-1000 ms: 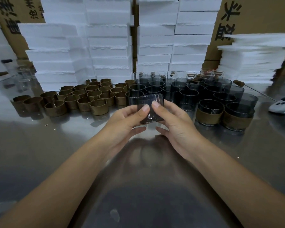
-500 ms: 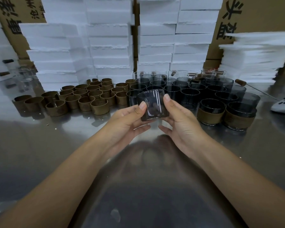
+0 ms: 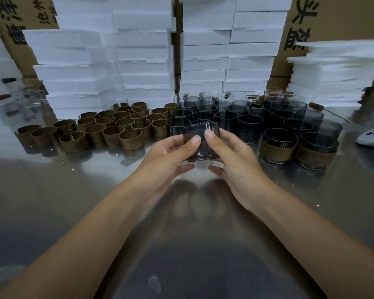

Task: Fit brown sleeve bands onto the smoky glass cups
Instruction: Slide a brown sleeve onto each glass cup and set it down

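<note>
Gripping one smoky glass cup (image 3: 200, 145), left hand (image 3: 168, 156) and right hand (image 3: 233, 157).

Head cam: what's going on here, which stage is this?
A person holds one smoky glass cup in both hands, left hand and right hand, just above the metal table, thumbs on its near wall. That cup has no band on it yet. Loose brown sleeve bands stand to the left and bare cups are clustered behind. Two banded cups stand on the right, so the job is barely begun.
</note>
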{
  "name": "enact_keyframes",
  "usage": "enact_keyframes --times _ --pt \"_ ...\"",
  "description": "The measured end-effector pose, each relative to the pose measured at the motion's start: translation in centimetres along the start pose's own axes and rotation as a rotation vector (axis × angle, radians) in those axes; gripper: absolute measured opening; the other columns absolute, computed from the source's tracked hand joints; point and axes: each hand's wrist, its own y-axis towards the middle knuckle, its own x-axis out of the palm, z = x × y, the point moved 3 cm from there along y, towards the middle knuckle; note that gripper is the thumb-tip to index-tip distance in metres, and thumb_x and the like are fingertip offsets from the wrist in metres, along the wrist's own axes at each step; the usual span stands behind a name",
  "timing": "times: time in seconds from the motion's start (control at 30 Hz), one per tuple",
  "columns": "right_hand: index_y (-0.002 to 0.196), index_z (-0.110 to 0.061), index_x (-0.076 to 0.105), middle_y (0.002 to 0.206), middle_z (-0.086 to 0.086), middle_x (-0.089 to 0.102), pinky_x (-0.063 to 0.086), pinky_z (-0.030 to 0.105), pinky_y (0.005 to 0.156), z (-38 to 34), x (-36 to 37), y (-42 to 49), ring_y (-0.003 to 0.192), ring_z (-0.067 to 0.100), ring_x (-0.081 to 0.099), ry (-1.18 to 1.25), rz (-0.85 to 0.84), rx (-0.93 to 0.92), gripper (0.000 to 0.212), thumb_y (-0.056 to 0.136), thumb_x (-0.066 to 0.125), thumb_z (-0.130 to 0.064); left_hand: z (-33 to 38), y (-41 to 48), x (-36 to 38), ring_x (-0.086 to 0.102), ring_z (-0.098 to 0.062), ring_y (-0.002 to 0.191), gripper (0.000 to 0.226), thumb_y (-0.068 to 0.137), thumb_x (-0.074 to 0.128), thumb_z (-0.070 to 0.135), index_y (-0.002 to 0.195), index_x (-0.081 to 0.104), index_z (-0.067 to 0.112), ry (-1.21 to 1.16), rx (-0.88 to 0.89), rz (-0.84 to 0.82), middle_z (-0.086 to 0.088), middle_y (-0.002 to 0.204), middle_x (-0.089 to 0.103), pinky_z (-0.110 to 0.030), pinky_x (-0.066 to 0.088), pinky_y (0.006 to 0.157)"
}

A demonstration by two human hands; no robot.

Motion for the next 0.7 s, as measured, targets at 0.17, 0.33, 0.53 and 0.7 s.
enact_keyframes --times 0.17,0.33,0.53,0.7 --pt "0.103 -0.03 0.072 0.092 -0.012 0.072 0.042 0.025 0.075 -0.1 -0.3 0.2 0.082 -0.002 0.065 0.031 -0.11 -0.021 0.044 0.067 0.064 -0.054 0.3 0.0 0.0 0.068 -0.008 0.091 0.04 0.072 0.064 0.042 0.1 0.071 0.016 -0.079 0.015 -0.071 -0.001 0.099 0.074 -0.023 0.051 0.081" --pt "0.088 -0.035 0.075 0.083 -0.014 0.07 0.042 0.024 0.07 -0.1 -1.0 0.7 0.068 -0.001 0.062 0.179 -0.134 0.015 0.025 0.072 0.062 -0.049 0.9 -0.1 0.2 0.067 -0.014 0.096 0.052 0.074 0.058 0.041 0.118 0.063 0.013 -0.192 0.023 -0.1 -0.006 0.107 0.072 -0.025 0.055 0.085" --pt "0.105 -0.038 0.069 0.09 -0.011 0.071 0.047 0.018 0.063 0.3 -0.8 0.8 0.072 0.0 0.062 0.153 -0.135 0.023 0.024 0.09 0.053 -0.048 0.9 -0.1 0.3 0.068 -0.017 0.1 0.059 0.077 0.054 0.049 0.132 0.053 0.026 -0.072 0.04 -0.067 -0.003 0.114 0.071 -0.029 0.054 0.082" --pt "0.094 -0.025 0.071 0.085 -0.001 0.075 0.053 0.018 0.059 0.4 -0.8 0.9 0.073 0.008 0.07 0.273 -0.109 0.11 0.027 0.089 0.054 -0.046 0.7 -0.3 0.4 0.07 -0.01 0.091 0.051 0.072 0.07 0.054 0.118 0.058 0.035 0.145 0.089 -0.049 0.007 0.101 0.074 -0.024 0.055 0.073"
